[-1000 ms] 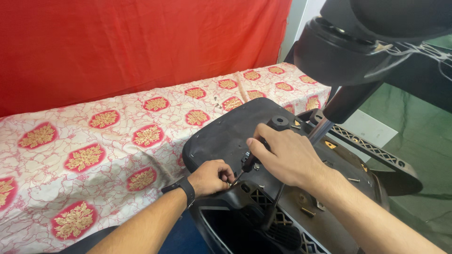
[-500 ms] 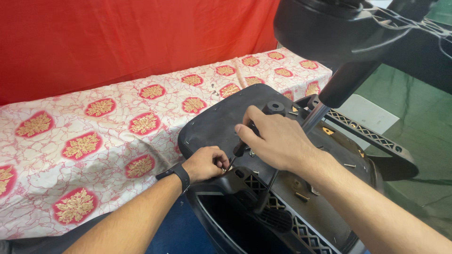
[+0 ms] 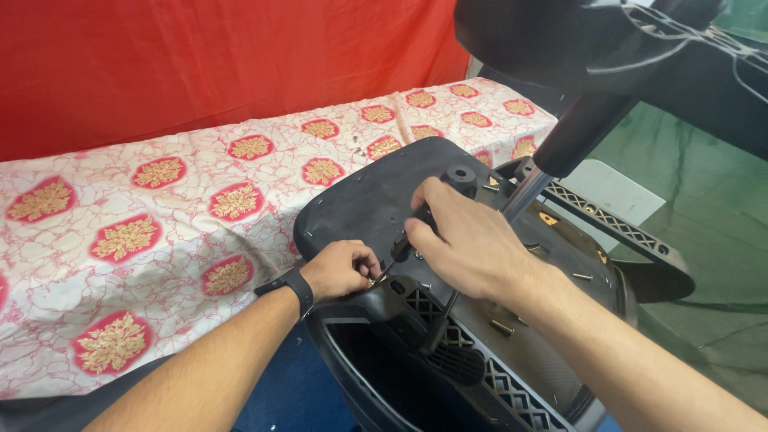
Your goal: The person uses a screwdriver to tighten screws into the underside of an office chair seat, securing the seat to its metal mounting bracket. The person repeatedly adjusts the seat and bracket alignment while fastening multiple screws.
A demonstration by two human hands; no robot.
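Low in the head view, the right hand (image 3: 468, 240) has its fingers closed around the dark handle of a screwdriver (image 3: 404, 240), whose tip angles down-left toward the left hand (image 3: 340, 270). That left hand, a black wristband (image 3: 298, 288) on its wrist, pinches something small at the tip; what it is cannot be told. Both work on an overturned black chair seat (image 3: 368, 200), leaning against a surface covered with a red-and-gold patterned cloth (image 3: 160, 224).
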